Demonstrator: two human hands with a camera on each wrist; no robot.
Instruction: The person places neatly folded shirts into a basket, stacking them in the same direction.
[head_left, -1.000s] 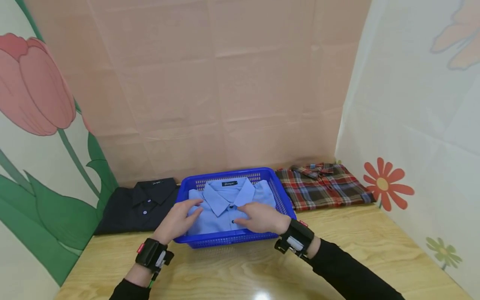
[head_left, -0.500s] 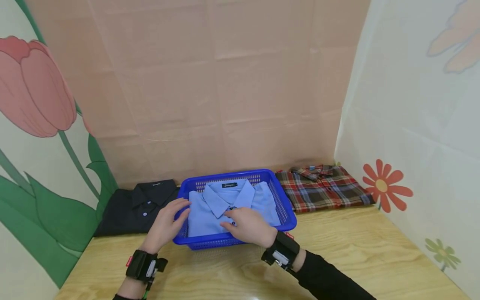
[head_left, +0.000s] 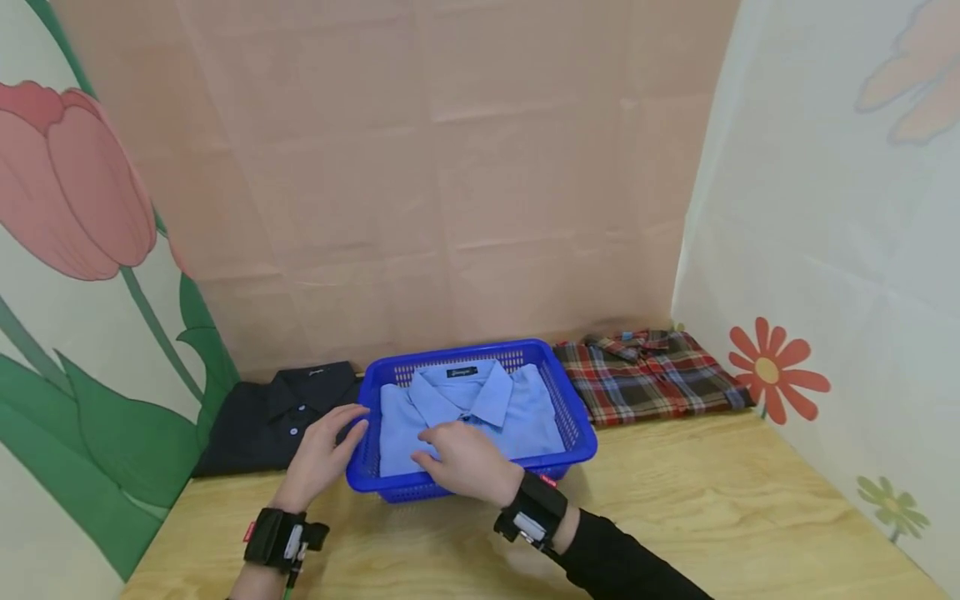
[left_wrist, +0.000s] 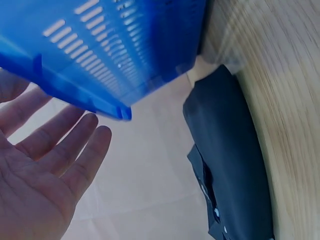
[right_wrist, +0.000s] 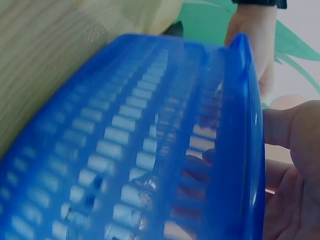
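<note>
A light blue folded collared shirt (head_left: 525, 408) lies face up inside the blue plastic basket (head_left: 585, 446). My left hand (head_left: 318, 457) is at the basket's left rim, thumb and fingers apart. In the left wrist view its fingers (left_wrist: 87, 157) extend loosely right by the basket's edge. My right hand (head_left: 474, 465) reaches over the front rim, above the lower part of the shirt, fingers loosely bent. The right wrist view shows the basket's slotted wall (right_wrist: 125, 135) in front of that hand (right_wrist: 295, 175); part of its fingers shows only through the slots.
A folded black shirt (head_left: 258, 429) lies on the wooden table (head_left: 675, 508) to the left of the basket. On the right lies a folded red plaid shirt (head_left: 652, 379). A beige backdrop (head_left: 450, 183) stands behind, with flower-printed side walls.
My right hand has moved left and toward me across the shirt. My left hand has drawn back from over the shirt to the basket's left rim. The basket is nearly where it was.
</note>
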